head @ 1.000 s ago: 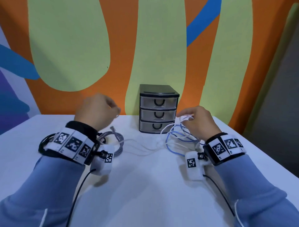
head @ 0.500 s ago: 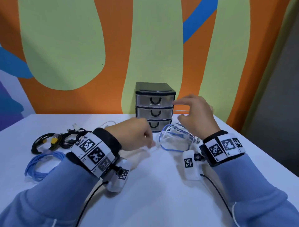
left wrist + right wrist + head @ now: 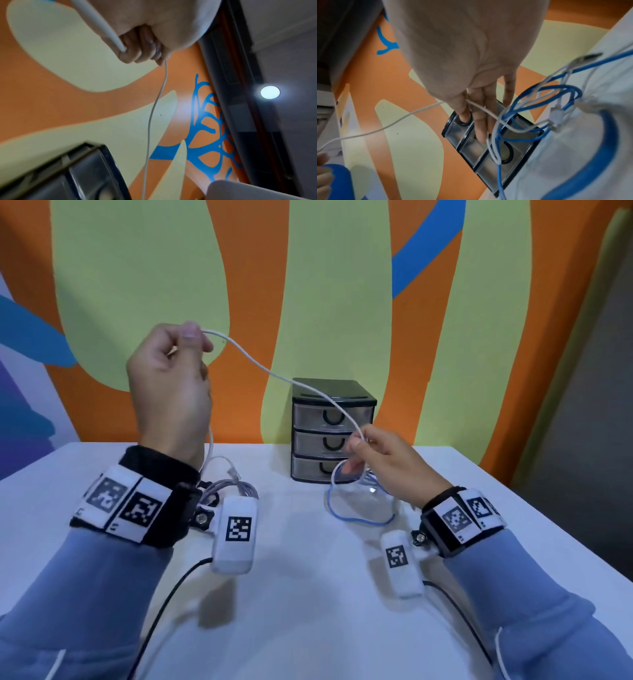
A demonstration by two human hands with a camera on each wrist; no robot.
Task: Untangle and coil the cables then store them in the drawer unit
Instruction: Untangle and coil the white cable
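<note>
A thin white cable point(image 3: 274, 374) stretches through the air between my two hands. My left hand point(image 3: 197, 337) is raised high at the left and pinches one part of it; the rest hangs down past my wrist. My right hand point(image 3: 358, 445) pinches the same cable low in front of the black drawer unit point(image 3: 332, 433), whose three drawers are closed. Under my right hand lies a tangle of blue cable point(image 3: 356, 520) and white strands. In the right wrist view, the white cable point(image 3: 393, 120) runs from my fingers point(image 3: 479, 121) into the blue tangle point(image 3: 556, 92).
A coiled grey cable point(image 3: 239, 484) with a clear plug lies on the white table point(image 3: 308, 594) behind my left wrist. The drawer unit stands against the orange and green wall. The table's right edge point(image 3: 548, 529) falls away beside my right forearm.
My left hand has risen from beside the tangle, up and to the left, drawing the white cable out. My right hand has dropped from the top drawer and now pinches the cable.
</note>
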